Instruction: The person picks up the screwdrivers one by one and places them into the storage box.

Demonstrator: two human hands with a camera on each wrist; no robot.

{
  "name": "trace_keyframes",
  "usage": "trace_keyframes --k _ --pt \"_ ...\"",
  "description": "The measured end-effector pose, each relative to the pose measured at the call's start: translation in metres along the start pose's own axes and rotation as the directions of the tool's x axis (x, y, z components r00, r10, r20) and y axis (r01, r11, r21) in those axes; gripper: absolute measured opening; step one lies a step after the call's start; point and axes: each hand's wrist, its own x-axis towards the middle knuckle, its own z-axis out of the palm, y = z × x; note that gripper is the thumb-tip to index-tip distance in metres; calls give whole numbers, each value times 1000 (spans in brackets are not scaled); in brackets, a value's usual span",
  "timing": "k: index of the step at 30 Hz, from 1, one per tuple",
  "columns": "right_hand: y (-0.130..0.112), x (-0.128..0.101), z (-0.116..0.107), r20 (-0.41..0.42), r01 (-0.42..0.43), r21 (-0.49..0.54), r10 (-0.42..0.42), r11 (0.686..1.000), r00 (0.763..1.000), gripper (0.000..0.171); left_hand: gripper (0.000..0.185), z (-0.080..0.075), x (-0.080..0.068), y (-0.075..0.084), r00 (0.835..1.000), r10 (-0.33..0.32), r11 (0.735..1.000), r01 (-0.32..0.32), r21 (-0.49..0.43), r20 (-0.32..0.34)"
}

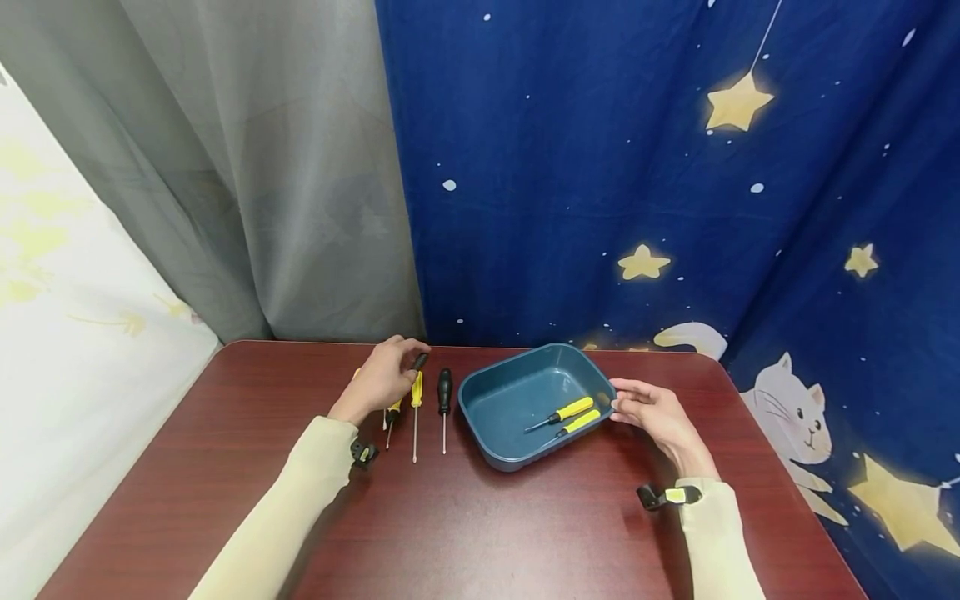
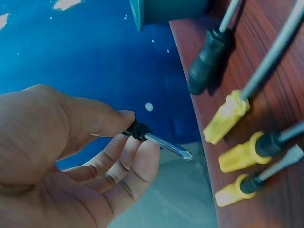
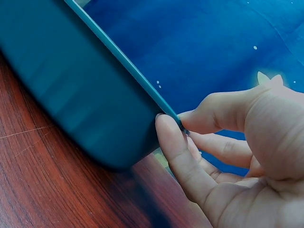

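My left hand (image 1: 397, 368) is at the far end of a row of screwdrivers and pinches a small black-handled screwdriver (image 1: 419, 362) between thumb and fingers. In the left wrist view the hand (image 2: 137, 134) holds this screwdriver (image 2: 164, 145) off the table, its shiny shaft sticking out. My right hand (image 1: 621, 405) holds the right rim of a teal tray (image 1: 480, 392). Seen from the right wrist, thumb and finger (image 3: 166, 135) pinch the rim of the tray (image 3: 123, 59). Two yellow-handled screwdrivers (image 1: 572, 409) lie inside the tray.
On the dark red table (image 1: 480, 517) lie a long yellow-handled screwdriver (image 1: 416, 400), a black-handled one (image 1: 445, 390) and a yellow-and-black one (image 1: 393, 411), left of the tray. A blue starry curtain (image 1: 637, 167) and a grey curtain (image 1: 262, 167) hang behind the table.
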Motion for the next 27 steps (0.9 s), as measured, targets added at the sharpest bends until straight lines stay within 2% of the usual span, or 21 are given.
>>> trace_keyframes --k 15,27 --pt "-4 -1 -1 7 1 -2 -1 1000 1000 49 40 10 13 37 995 29 999 -26 -30 95" --pt "-4 -1 -1 11 6 10 -6 1000 1000 50 39 27 28 59 986 104 995 -105 -4 127"
